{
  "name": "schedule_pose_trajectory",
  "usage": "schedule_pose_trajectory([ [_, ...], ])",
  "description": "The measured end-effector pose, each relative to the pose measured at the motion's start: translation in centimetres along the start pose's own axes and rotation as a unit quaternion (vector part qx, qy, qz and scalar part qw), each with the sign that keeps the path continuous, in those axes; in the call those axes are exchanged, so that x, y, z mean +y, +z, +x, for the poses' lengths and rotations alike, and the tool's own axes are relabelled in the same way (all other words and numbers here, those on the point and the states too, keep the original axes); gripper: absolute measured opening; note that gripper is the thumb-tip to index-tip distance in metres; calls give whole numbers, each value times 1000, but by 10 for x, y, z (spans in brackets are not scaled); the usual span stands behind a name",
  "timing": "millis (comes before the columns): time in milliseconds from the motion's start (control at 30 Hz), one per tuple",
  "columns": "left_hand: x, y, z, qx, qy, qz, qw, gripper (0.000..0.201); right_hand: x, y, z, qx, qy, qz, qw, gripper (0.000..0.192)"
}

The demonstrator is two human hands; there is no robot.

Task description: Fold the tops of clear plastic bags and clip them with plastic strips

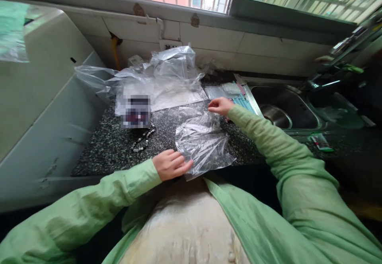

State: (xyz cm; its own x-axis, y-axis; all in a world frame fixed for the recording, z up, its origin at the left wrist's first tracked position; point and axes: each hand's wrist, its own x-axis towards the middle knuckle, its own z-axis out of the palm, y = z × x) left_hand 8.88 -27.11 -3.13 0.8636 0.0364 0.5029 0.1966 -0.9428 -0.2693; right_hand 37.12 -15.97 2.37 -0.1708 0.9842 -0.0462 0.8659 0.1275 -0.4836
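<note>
I'm flattening a crumpled clear plastic bag (203, 142) on the speckled dark granite bench (113, 148), left hand (171, 164) pressing open-palmed on its near edge, right hand (220, 105) pinching its far corner, next probably needing an even outward pull.

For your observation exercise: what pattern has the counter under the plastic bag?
Black-and-white speckled counter, seen in the head view.

A blurred patch (135, 111) hides whatever lies on the counter (101, 148).
</note>
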Motion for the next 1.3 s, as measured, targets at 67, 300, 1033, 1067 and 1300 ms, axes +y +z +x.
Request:
schedule_pose_trajectory([
  [67,12,-2,3,1,-7,-3,1000,16,-15,10,30,-47,-16,5,999,25],
  [300,31,-2,-6,33,-31,-11,999,13,-58,43,87,-171,-18,-6,985,26],
  [1033,27,-15,-58,14,-76,-33,996,20,-39,5,53,-76,-51,-71,993,20],
  [1067,26,-15,-59,23,-79,-32,996,22,-30,-3,44,-81,-38,-89,992,20],
  [1300,44,-33,-34,88,-69,-44,993,19,13,-19,5,-150,53,-153,975,22],
])
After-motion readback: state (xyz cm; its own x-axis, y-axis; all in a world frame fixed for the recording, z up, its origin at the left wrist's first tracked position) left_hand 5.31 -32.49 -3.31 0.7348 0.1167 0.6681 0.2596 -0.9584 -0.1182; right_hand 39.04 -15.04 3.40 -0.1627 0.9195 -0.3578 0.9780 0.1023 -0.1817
